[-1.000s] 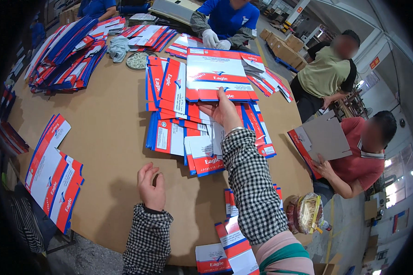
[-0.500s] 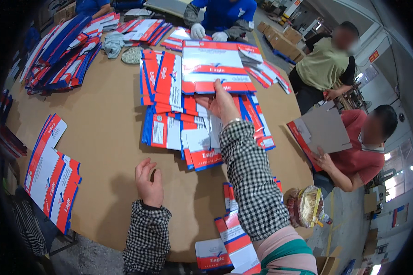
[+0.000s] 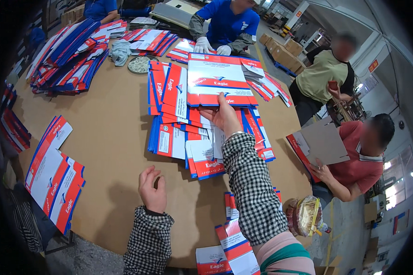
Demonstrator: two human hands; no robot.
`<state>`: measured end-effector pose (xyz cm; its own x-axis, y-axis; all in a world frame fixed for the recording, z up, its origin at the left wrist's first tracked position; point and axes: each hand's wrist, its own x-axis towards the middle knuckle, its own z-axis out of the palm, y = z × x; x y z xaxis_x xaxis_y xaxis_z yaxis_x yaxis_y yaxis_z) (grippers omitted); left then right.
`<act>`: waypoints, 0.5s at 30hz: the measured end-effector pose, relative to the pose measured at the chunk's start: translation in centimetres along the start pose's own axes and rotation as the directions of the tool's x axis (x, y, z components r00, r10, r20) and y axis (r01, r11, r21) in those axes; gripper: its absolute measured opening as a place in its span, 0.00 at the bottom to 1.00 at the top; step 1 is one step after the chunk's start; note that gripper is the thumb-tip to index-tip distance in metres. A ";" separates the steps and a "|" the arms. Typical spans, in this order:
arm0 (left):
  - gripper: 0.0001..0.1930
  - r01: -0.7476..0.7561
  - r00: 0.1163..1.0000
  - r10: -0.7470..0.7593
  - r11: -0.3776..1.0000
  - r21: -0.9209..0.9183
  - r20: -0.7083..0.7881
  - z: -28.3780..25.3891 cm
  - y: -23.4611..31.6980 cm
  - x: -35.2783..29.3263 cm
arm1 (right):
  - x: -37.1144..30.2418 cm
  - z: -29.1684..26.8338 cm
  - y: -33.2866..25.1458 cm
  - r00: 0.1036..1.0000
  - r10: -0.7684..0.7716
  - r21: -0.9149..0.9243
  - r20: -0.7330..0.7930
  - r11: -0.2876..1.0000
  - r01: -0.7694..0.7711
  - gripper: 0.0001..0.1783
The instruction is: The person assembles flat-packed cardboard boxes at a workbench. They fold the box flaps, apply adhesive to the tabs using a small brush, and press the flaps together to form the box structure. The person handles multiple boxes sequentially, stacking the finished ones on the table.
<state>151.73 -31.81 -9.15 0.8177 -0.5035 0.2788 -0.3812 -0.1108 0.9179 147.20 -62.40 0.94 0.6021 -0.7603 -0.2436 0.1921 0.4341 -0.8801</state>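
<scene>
My right hand [image 3: 225, 115] reaches forward and grips the near edge of a flat folding carton [image 3: 220, 75], red, white and blue. The thumb presses on top and the fingers lie beneath; whether one carton or several are held I cannot tell. Under it spreads a heap of similar flat cartons [image 3: 172, 140], stacked at mixed angles. My left hand [image 3: 153, 190] hovers over the brown tabletop [image 3: 110, 151], holding nothing, its fingers loosely curled and the thumb apart. Both my forearms wear black-and-white checked sleeves.
More flat cartons lie at the left edge [image 3: 55, 174], near my front [image 3: 234, 243] and in a tall pile [image 3: 66, 57] at far left. A round dish [image 3: 140, 64] and grey cloth [image 3: 120, 52] sit beyond. Co-workers [image 3: 231, 25] stand around; a plastic-lined tub [image 3: 303, 215] stands right.
The whole view has shifted slightly, so the table's things sit lower in the picture. My hands keep nearly the same pose. The co-worker in the green top has raised a hand.
</scene>
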 end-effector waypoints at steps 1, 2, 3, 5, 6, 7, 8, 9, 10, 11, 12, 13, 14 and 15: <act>0.08 0.002 1.000 -0.002 1.000 -0.004 0.002 0.0 0.0 0.0 | 0.2 -0.1 -0.1 1.000 0.007 0.000 -0.002 1.000 -0.007 0.31; 0.08 0.012 1.000 -0.012 1.000 -0.007 0.011 -0.1 -0.1 -0.1 | 0.1 0.1 -0.1 1.000 0.011 0.000 -0.003 1.000 -0.011 0.31; 0.08 0.021 1.000 -0.021 1.000 -0.010 0.020 -0.2 -0.2 -0.1 | -0.1 0.5 0.0 0.998 0.010 0.025 -0.056 1.000 -0.009 0.30; 0.08 0.036 0.999 -0.035 0.999 -0.017 0.030 -0.3 -0.2 -0.1 | -0.2 0.4 0.2 1.000 0.003 0.025 -0.030 1.000 -0.003 0.31; 0.08 0.041 0.999 -0.040 0.999 -0.022 0.030 -0.3 0.0 -0.1 | -0.2 0.3 0.2 1.000 -0.002 0.024 -0.017 1.000 0.002 0.31; 0.08 0.046 0.999 -0.045 0.999 -0.027 0.030 -0.4 0.1 -0.1 | -0.2 0.2 0.2 1.000 -0.002 0.027 -0.016 1.000 0.002 0.31; 0.08 0.026 0.999 -0.026 1.000 -0.017 0.018 -0.3 -0.1 -0.1 | -0.1 0.2 0.2 1.000 -0.001 0.028 -0.012 1.000 0.001 0.31; 0.08 0.007 1.000 -0.007 1.000 -0.006 0.006 -0.2 -0.4 -0.1 | -0.1 0.3 0.2 1.000 0.001 0.029 -0.008 1.000 0.000 0.31; 0.08 -0.012 1.000 0.012 1.000 0.005 -0.006 -0.2 -0.6 0.0 | -0.1 0.2 0.1 1.000 -0.002 0.031 -0.002 1.000 0.003 0.31; 0.08 -0.011 1.000 0.011 1.000 0.010 -0.002 -0.2 -0.6 -0.1 | -0.2 0.2 0.1 1.000 -0.003 0.036 0.001 0.999 0.003 0.31; 0.08 -0.010 1.000 0.010 1.000 0.015 0.003 -0.2 -0.6 -0.1 | -0.3 0.1 0.1 1.000 -0.004 0.041 0.004 0.999 0.004 0.31; 0.08 -0.009 1.000 0.008 1.000 0.019 0.008 -0.2 -0.5 -0.1 | -0.3 0.2 0.1 1.000 0.000 0.035 -0.008 0.999 0.000 0.31; 0.08 0.011 1.000 -0.011 1.000 0.011 0.015 -0.2 -0.2 0.0 | -0.2 0.3 0.1 1.000 0.005 0.029 -0.019 1.000 -0.004 0.31; 0.08 0.030 0.999 -0.030 1.000 0.004 0.022 -0.3 0.1 0.0 | -0.2 0.4 0.1 0.999 0.009 0.023 -0.031 1.000 -0.008 0.31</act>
<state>151.81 -31.56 -8.94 0.8189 -0.5190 0.2451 -0.3583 -0.1287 0.9247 147.36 -62.00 1.03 0.5792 -0.7713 -0.2640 0.2048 0.4511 -0.8687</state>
